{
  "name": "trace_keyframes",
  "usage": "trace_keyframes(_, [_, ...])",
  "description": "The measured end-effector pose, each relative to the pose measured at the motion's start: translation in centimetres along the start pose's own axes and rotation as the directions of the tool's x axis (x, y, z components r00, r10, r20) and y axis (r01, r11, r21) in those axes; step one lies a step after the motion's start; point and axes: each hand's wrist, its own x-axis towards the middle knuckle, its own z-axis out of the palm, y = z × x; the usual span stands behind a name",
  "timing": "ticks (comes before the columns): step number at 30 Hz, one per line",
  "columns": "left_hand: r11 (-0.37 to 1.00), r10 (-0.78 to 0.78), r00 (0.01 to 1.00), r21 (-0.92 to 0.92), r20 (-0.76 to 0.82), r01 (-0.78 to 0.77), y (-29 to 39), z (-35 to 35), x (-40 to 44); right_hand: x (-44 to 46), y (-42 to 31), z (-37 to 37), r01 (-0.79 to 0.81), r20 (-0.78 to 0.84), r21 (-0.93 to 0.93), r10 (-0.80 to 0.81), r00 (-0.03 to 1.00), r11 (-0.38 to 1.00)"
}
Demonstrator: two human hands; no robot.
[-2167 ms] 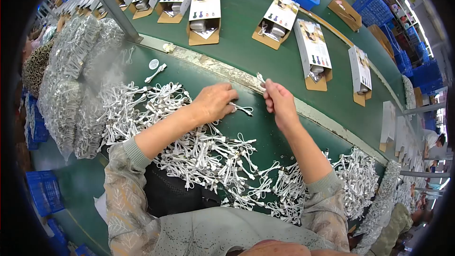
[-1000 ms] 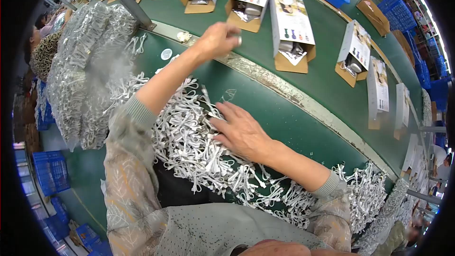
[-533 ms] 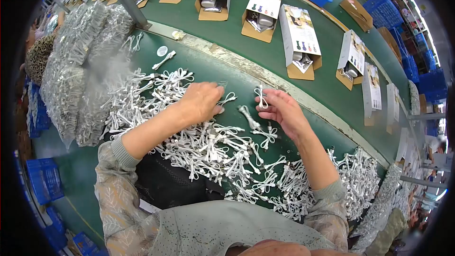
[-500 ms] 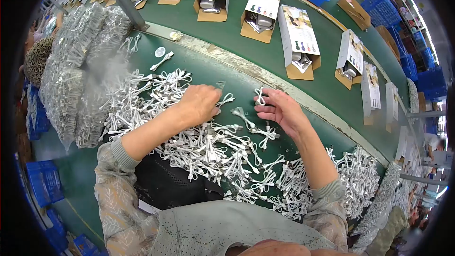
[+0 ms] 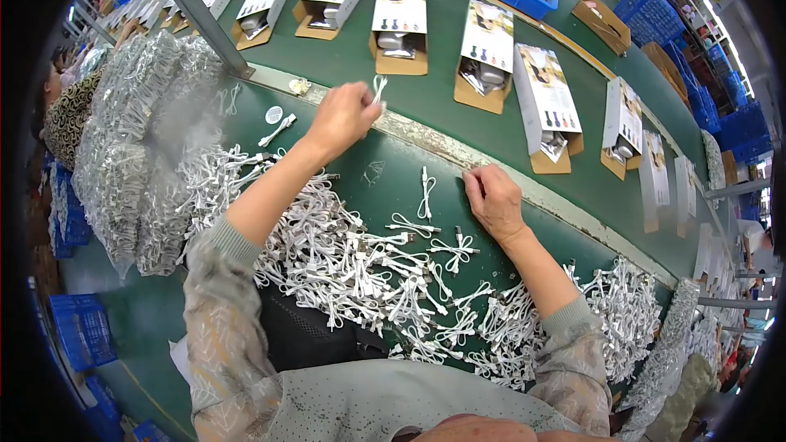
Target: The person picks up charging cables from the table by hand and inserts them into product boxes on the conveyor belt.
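Green table (image 5: 393,176) by belt (image 5: 434,102): L hand (image 5: 344,119), fingertips pinched tight, held white cable (image 5: 379,88) at its 1 o'clock, long axis approx. 12–6; nearest box (image 5: 401,12) lay beyond, also 1 o'clock. R hand (image 5: 495,203), farther off at 4, half-curled, contents unclear.

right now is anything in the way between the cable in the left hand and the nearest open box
Nothing visible blocks the cable in the left hand from the box. Its flap juts toward the hand, but is folded out and leaves the end open. How high the cable hangs is unclear.
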Motion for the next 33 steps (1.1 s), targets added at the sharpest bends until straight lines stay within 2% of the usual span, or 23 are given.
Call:
trace_keyframes(1, [0.998, 0.024, 0.999, 0.063, -0.047, -0.021, -0.2, 0.8, 1.7, -0.2, 0.0, 0.1, -0.052, 0.009, 0.01, 0.052, 0.999, 0.999])
trace_keyframes(2, [0.994, 0.021, 0.998, 0.11, -0.067, -0.014, -0.3, 1.9, 3.4, -0.2, 0.2, 0.4, -0.001, -0.037, -0.018, 0.0, 0.999, 1.0])
trace_keyframes(3, [0.988, 0.023, 0.996, 0.153, -0.09, -0.009, 0.0, 2.7, 5.2, -0.1, 0.3, 0.4, -0.025, -0.026, -0.04, 0.024, 0.999, 0.999])
trace_keyframes(5, [0.971, -0.227, 0.972, -0.06, 0.055, 0.23, 2.1, 3.9, 7.9, -0.3, 0.2, 0.4, -0.077, -0.009, -0.091, 0.076, 0.997, 0.993])
trace_keyframes(8, [0.992, -0.121, 0.993, 0.046, 0.006, 0.121, 3.7, 8.1, 11.2, -0.1, 0.2, 0.4, -0.101, -0.029, -0.094, 0.098, 0.995, 0.99])
trace_keyframes(11, [0.993, -0.101, 0.973, 0.036, -0.206, 0.111, 5.1, 11.1, 12.8, -0.2, 0.3, 0.4, -0.114, -0.034, -0.093, 0.111, 0.993, 0.989])
trace_keyframes(12, [0.994, -0.104, 0.987, 0.002, -0.124, 0.105, 5.3, 11.0, 13.0, -0.2, 0.4, 0.5, -0.119, -0.038, -0.093, 0.116, 0.993, 0.989])
trace_keyframes(14, [0.961, 0.276, 0.941, 0.034, -0.198, -0.275, 4.6, 11.2, 11.2, -0.2, 0.4, 0.4, -0.118, -0.049, -0.082, 0.115, 0.992, 0.99])
trace_keyframes(15, [0.888, 0.457, 0.859, 0.062, -0.231, -0.456, 4.6, 10.6, 10.0, -0.2, 0.4, 0.4, -0.124, -0.047, -0.083, 0.12, 0.992, 0.989])
trace_keyframes(16, [0.898, 0.431, 0.901, 0.08, 0.043, -0.433, 5.3, 9.0, 7.9, -0.2, 0.5, 0.4, -0.128, -0.047, -0.082, 0.124, 0.991, 0.988])
trace_keyframes(17, [0.904, 0.365, 0.878, 0.106, 0.311, -0.413, 6.0, 7.3, 5.1, -0.3, 0.5, 0.5, -0.129, -0.048, -0.082, 0.125, 0.991, 0.988])
trace_keyframes(19, [0.824, 0.517, 0.72, -0.042, 0.463, -0.565, 5.2, 5.3, -0.4, -0.3, 0.5, 0.5, -0.126, -0.055, -0.074, 0.122, 0.991, 0.989])
trace_keyframes(21, [0.759, 0.567, 0.667, 0.009, 0.484, -0.651, 4.9, 4.1, -4.5, -0.2, 0.4, 0.5, -0.108, -0.068, -0.067, 0.104, 0.992, 0.992])
trace_keyframes(24, [0.785, 0.437, 0.737, 0.181, 0.516, -0.593, 3.6, 3.8, -6.1, -0.4, 0.4, 0.6, -0.114, -0.064, -0.075, 0.109, 0.992, 0.991])
trace_keyframes(27, [0.902, 0.333, 0.897, 0.177, 0.292, -0.393, 1.9, 2.7, -4.6, -0.3, 0.6, 0.5, -0.109, -0.074, -0.084, 0.102, 0.992, 0.991])
trace_keyframes(29, [0.975, 0.199, 0.975, 0.079, 0.098, -0.207, 1.6, 2.0, -2.0, -0.3, 0.5, 0.6, -0.11, -0.075, -0.083, 0.104, 0.992, 0.99])
trace_keyframes(30, [0.992, 0.127, 0.992, 0.01, 0.001, -0.127, 1.8, 1.8, -0.3, -0.2, 0.4, 0.5, -0.11, -0.069, -0.085, 0.105, 0.992, 0.99])
trace_keyframes(33, [0.993, 0.101, 0.98, 0.077, -0.174, -0.088, 0.6, 3.2, 5.8, -0.1, 0.4, 0.4, -0.106, -0.068, -0.087, 0.1, 0.993, 0.99])
